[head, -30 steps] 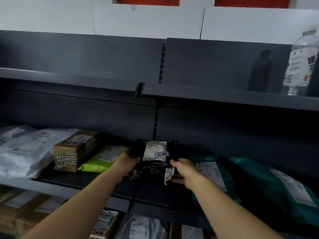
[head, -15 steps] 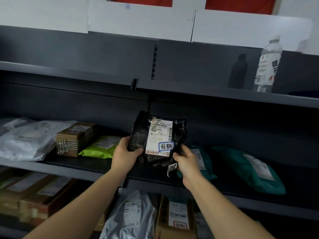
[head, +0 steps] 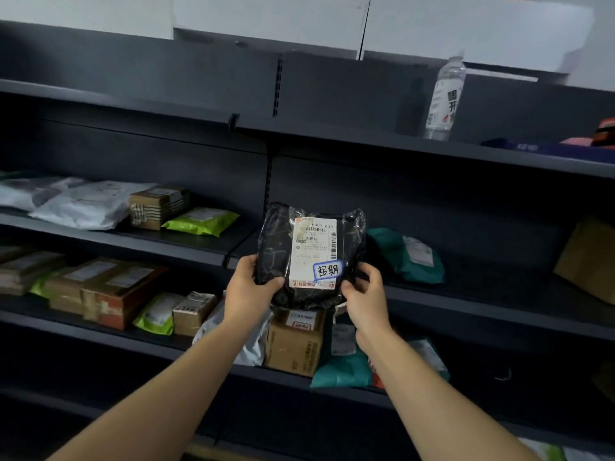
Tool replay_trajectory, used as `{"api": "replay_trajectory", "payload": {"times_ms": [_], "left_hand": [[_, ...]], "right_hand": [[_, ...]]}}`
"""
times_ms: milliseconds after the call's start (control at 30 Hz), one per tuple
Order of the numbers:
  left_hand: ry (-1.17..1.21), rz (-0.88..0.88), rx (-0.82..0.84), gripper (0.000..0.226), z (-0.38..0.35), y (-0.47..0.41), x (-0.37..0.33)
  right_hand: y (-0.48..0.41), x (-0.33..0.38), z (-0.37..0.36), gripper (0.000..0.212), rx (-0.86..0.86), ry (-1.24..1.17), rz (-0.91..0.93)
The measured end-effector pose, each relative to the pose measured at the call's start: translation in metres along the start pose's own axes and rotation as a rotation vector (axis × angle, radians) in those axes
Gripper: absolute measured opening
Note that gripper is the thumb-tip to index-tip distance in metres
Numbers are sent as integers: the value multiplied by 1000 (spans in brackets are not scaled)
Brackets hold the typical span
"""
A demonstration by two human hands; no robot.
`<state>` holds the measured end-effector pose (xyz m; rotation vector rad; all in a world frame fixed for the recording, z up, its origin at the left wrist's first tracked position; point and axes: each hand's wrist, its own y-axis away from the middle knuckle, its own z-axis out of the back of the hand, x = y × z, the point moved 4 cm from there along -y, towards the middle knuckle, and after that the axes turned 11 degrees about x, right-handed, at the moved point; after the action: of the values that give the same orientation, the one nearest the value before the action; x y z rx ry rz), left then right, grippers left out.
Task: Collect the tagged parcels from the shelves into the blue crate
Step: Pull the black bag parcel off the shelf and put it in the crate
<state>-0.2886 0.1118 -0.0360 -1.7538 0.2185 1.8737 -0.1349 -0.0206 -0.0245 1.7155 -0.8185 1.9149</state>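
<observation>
A black plastic-wrapped parcel (head: 278, 251) stands upright in front of the dark shelves, held in the air by both hands. Its white shipping label carries a blue-edged tag (head: 327, 270) with handwriting. My left hand (head: 249, 289) grips the parcel's lower left edge, thumb across the front. My right hand (head: 364, 294) pinches its lower right corner. The blue crate is out of view.
The middle shelf (head: 133, 236) holds white bags, a striped carton (head: 156, 207), a lime pouch (head: 203, 221) and a teal bag (head: 404, 254). Cartons and bags fill the lower shelf, one brown box (head: 294, 344) just under the parcel. A water bottle (head: 444, 98) stands on the top shelf.
The parcel has been lifted off the middle shelf and turned upright with its label facing me. The view has pulled back and now shows the lower shelf too.
</observation>
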Motion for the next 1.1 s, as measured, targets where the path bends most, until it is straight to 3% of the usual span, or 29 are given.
{"api": "replay_trajectory", "payload": {"times_ms": [233, 633, 1100], "left_hand": [[-33, 32, 83, 45, -28, 82, 0], [-15, 159, 321, 48, -87, 232, 13], [-54, 223, 487, 44, -255, 368, 13]], "right_hand": [[84, -18, 43, 26, -88, 90, -29], [248, -51, 123, 35, -176, 163, -184], [377, -100, 307, 43, -251, 160, -382]]}}
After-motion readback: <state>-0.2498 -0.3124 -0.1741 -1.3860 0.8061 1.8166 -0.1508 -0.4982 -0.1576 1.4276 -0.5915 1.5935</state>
